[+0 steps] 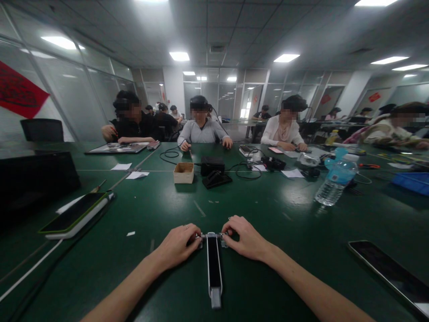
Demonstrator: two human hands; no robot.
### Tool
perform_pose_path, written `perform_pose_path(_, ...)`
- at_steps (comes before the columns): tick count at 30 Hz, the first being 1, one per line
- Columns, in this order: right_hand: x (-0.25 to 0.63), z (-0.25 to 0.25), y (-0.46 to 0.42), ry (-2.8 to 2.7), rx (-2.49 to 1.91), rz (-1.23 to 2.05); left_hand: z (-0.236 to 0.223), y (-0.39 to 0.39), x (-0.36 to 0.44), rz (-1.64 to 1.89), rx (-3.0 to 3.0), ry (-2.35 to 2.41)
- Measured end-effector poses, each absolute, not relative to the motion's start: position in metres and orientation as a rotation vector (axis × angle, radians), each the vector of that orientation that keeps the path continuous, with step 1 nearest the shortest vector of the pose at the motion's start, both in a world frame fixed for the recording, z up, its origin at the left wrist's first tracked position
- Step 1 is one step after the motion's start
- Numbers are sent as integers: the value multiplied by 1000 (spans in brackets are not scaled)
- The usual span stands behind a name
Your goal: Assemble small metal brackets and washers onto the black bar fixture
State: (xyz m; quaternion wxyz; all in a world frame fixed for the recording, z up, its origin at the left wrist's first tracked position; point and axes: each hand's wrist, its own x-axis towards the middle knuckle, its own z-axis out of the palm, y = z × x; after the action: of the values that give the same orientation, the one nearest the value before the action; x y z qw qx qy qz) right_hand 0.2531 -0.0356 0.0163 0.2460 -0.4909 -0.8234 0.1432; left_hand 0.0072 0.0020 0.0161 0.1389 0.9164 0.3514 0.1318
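Note:
Directly before me on the green table lies a long, narrow bar with a black face and a white rim. A pale grey tab sticks out of its near end, and a thin metal crosspiece spans its far end. My left hand pinches a small metal fitting at the left end of the crosspiece, thumb and fingers together. At the right end, my right hand grips a matching metal fitting. Fingers partly cover both fittings, so their exact kind is unclear.
A phone lies at right, another phone on a white block at left. Farther off stand a small box, a black device with cables and a water bottle. Several people sit across the table.

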Motion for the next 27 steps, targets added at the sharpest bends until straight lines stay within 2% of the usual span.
perform_pose_path(6,276,7,-19,-2068,-1451,299,17,1,9,365,2652,992)
perform_pose_path(17,272,-2,-13,-2105,-1579,234,21,-3,9,414,2684,998)
perform_pose_path(21,260,6,-21,-2093,-1432,149,20,-3,7,534,2660,1019)
perform_pose_path(27,223,17,-45,-2079,-989,-86,20,-10,11,760,2454,886)
